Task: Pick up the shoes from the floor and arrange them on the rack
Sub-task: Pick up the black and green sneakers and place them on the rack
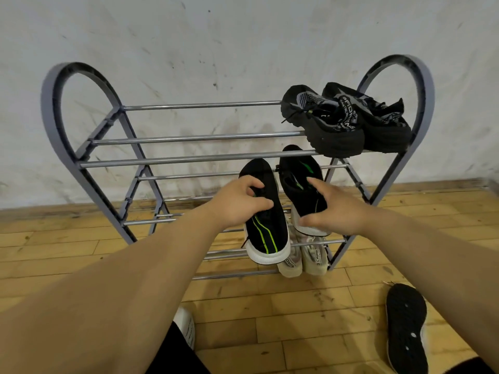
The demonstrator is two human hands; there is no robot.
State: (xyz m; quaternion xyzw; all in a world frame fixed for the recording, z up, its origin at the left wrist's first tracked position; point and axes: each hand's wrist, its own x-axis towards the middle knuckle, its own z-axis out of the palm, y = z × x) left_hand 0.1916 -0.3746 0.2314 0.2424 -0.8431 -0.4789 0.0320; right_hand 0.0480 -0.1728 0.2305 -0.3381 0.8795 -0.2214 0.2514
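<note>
Grips a black striped shoe (pixel 266 233) by the collar with the left hand (pixel 237 203), fingers hooked into the opening. Clamps the second striped shoe (pixel 299 184) at the heel with the right hand (pixel 332 211), thumb on the white sole, forefinger over the top. Holds both toes-forward at mid-frame, over the middle rails of the rack (pixel 189 158), toward its right end. Leaves a black pair (pixel 345 122) parked at 2 o'clock on the top tier, a pale pair (pixel 310 259) just below the held shoes on the bottom rails, and a sole-up shoe (pixel 406 325) at 5 o'clock on the wooden floor (pixel 310 314).
</note>
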